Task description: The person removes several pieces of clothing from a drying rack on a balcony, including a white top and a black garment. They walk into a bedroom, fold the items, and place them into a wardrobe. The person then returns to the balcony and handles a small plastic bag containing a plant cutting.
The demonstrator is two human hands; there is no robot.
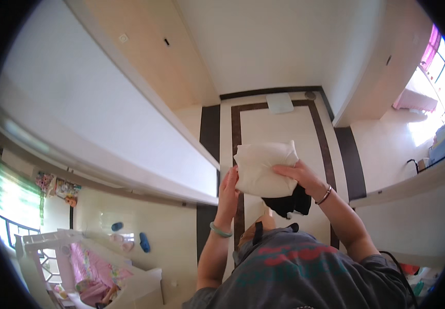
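Both my hands hold a soft, cream-coloured folded cloth (264, 172) in front of my body, above the hallway floor. Along its left edge my left hand (228, 186) is closed, its fingers partly hidden behind the fabric. My right hand (300, 176) grips the right side with the thumb laid across the top; its other fingers are out of sight underneath. Black fabric (287, 203) shows below the cloth's near edge, close to my right hand. How the black fabric is held is hidden.
A flat white square (280, 103) and a small round dark object (310, 96) lie by the far wall. A white door (109, 108) stands close on my left. Through the left doorway are blue slippers (144, 242) and a white bed (147, 280) with pink bedding.
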